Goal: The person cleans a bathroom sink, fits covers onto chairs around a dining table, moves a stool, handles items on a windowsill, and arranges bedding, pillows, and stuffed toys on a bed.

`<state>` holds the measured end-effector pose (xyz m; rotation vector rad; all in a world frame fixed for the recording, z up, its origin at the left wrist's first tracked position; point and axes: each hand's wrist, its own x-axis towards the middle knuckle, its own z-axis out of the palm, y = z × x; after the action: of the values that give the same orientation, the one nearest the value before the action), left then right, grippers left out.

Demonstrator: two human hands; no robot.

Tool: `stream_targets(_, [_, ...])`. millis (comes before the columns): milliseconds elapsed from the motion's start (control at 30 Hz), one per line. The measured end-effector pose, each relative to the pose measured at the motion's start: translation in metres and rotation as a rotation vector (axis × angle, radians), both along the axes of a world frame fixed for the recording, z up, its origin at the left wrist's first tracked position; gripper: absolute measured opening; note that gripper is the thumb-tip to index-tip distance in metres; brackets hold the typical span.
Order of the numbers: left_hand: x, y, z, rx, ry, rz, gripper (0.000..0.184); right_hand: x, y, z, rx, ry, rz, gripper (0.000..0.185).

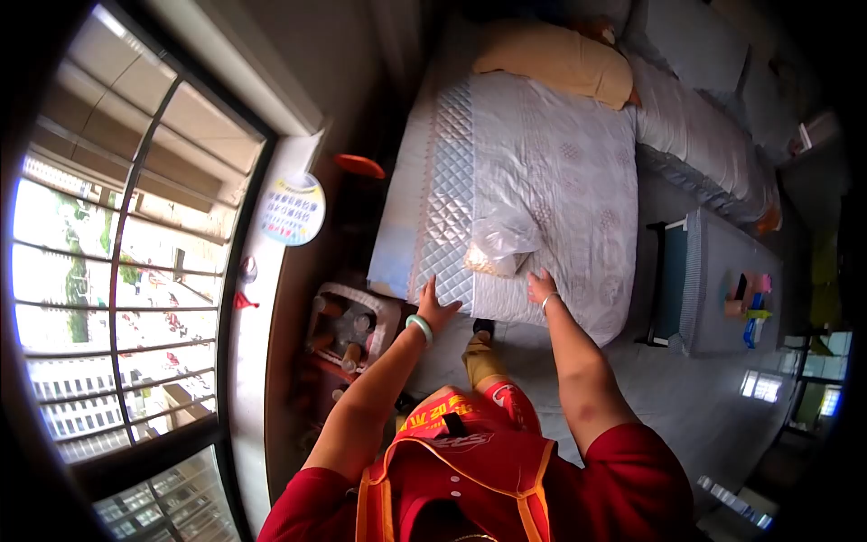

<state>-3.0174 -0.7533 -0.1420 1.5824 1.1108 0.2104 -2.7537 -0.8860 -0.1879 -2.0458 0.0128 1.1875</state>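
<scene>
A bed covered with a pale quilted mattress pad (578,190) lies ahead of me. Near its front edge rests a clear plastic bag (506,233) with something light-coloured in it. My left hand (435,309), with a pale green bangle at the wrist, is over the bed's front left corner, its fingers apart and nothing in them. To the right of the bag is my right hand (542,287), fingers slightly bent and apart, close to the bag and the bedding. Whether it touches either cannot be told.
A tan pillow (555,61) lies at the bed's far end. Beside the left front corner stands a basket (384,312) holding jars or bottles. A barred window (135,244) is on the left, and a covered table (722,271) with small coloured items on the right.
</scene>
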Motion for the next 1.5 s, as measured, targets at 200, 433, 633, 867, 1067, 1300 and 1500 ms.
stream_targets(200, [0.128,0.049,-0.004,0.219,0.039,-0.132,0.112,0.079,0.031,-0.055,0.05,0.011,-0.105,0.073])
stream_targets(433, [0.176,0.051,-0.036,0.211,0.114,-0.207,0.107,0.063,0.063,-0.096,0.217,0.109,-0.248,0.048])
stream_targets(633, [0.161,0.038,-0.031,0.058,0.135,-0.18,0.037,0.047,0.074,-0.015,0.453,0.221,-0.244,0.02])
stream_targets(867, [0.136,0.04,0.005,-0.05,-0.243,0.191,0.01,0.046,0.094,0.091,0.595,-0.035,0.095,0.018])
stream_targets(1067, [0.1,0.036,0.119,-0.299,-0.588,0.436,0.015,-0.009,0.118,0.167,0.799,-0.597,0.601,0.015])
stream_targets(1300, [-0.001,0.068,0.248,-0.033,-0.763,0.531,0.015,-0.144,0.162,0.277,0.975,-0.022,0.674,0.018])
stream_targets(1500, [-0.131,0.062,0.332,0.416,-0.566,0.491,0.019,-0.269,0.202,0.322,1.153,-0.004,0.812,0.006])
